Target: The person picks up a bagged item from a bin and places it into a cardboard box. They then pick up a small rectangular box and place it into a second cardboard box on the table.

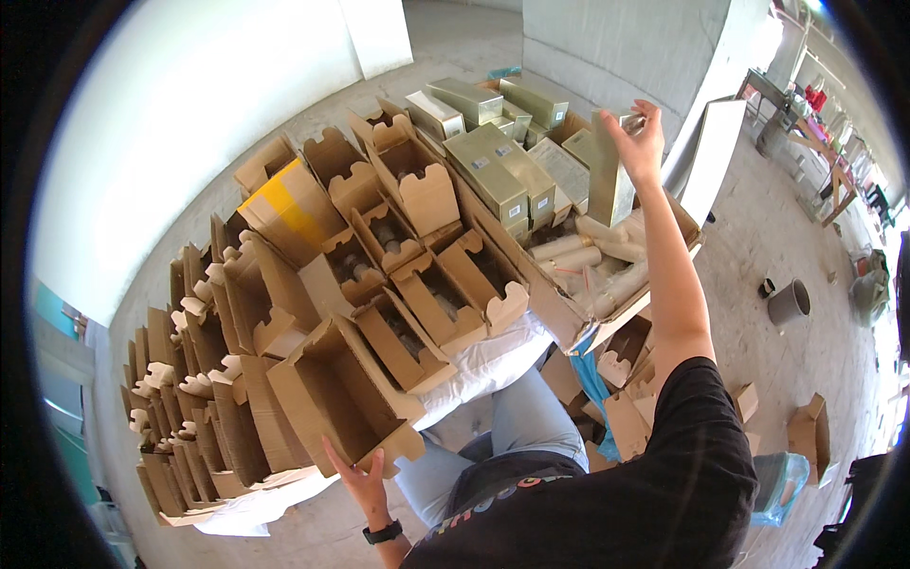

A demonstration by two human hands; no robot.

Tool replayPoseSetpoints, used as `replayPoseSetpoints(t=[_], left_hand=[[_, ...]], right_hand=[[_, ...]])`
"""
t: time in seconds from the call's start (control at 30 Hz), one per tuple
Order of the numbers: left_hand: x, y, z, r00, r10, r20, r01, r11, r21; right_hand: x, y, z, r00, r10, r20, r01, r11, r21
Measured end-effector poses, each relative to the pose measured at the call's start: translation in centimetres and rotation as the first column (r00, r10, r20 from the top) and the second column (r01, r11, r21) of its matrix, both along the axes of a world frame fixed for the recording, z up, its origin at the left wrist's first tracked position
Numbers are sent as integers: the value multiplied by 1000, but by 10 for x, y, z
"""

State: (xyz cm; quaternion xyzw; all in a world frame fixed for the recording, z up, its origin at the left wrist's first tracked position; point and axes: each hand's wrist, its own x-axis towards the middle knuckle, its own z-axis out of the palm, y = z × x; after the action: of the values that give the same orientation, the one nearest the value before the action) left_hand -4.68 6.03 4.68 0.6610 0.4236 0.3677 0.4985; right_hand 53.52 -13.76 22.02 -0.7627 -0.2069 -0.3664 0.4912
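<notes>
My left hand (360, 486) is closed on the near end of an open, empty brown cardboard box (355, 398), which tilts toward me at the front of the rows. My right hand (637, 142) reaches far to the right and grips the top of a tall gold carton (609, 185), held upright. A small shiny thing shows between those fingers, too hidden to name. Under the gold carton sits a large cardboard carton (569, 327) with white wrapped rolls (573, 258) in its near part. Several more gold boxes (488, 171) are stacked in its far part.
Rows of open brown boxes (256, 294) cover the left; some hold dark or clear objects. A yellow-taped box (294, 209) lies among them. Loose cardboard (626, 417) is heaped below the right arm. A grey bin (789, 303) stands on the floor. A concrete pillar (616, 57) rises behind.
</notes>
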Motion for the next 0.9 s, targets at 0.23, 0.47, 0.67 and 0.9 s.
replayPoseSetpoints(t=[0.23,0.47,0.67,0.9], left_hand=[[3,1,2,1000,-24,-2,24,1000,-2],[-1,-3,2,1000,-8,-11,8,1000,3],[2,-1,10,1000,-30,-3,30,999,-17],[3,0,6,1000,-18,-5,18,1000,6]], right_hand=[[47,24,-44,937,184,-296,-271,920,-285],[34,-4,-89,953,41,-299,-167,897,-409],[-7,-37,-108,874,-216,-436,-54,847,-528],[-12,-35,-145,771,-348,-534,-40,810,-585]])
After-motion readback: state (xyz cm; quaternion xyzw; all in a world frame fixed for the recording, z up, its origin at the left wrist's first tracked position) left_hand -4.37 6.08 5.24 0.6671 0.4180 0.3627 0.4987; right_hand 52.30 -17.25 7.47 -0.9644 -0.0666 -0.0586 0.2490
